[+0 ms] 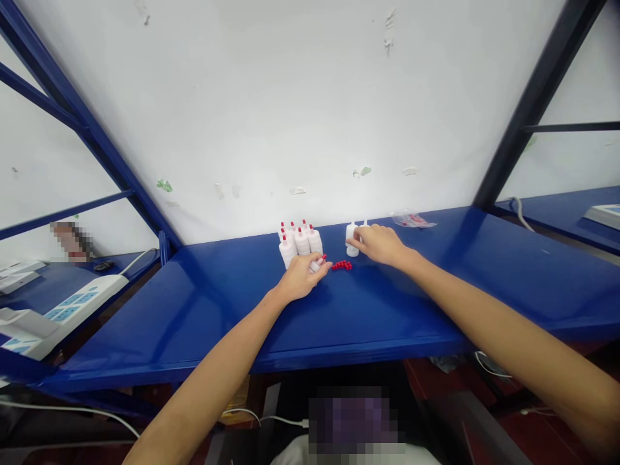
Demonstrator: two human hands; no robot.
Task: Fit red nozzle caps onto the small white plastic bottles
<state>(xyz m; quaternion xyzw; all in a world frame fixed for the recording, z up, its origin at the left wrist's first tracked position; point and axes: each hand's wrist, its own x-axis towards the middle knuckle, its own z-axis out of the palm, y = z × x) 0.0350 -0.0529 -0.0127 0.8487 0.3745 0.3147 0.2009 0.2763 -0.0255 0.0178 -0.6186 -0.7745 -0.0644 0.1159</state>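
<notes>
My left hand [303, 276] is closed around a small white squeeze bottle [316, 265], tilted with its red tip cap pointing right. Just behind it stands a tight group of white bottles [302, 241], each topped with a red cap. A small pile of loose red caps [341, 265] lies on the blue table between my hands. My right hand [380, 244] has its fingers closed at uncapped white bottles [352, 231], gripping one that it mostly hides. Another uncapped bottle stands at its fingertips.
A clear plastic bag with red pieces [414, 220] lies at the back right of the blue table [217, 323]. The white wall [310, 116] rises behind. Blue frame posts [121, 168] stand at both sides. A power strip [77, 310] is at the left.
</notes>
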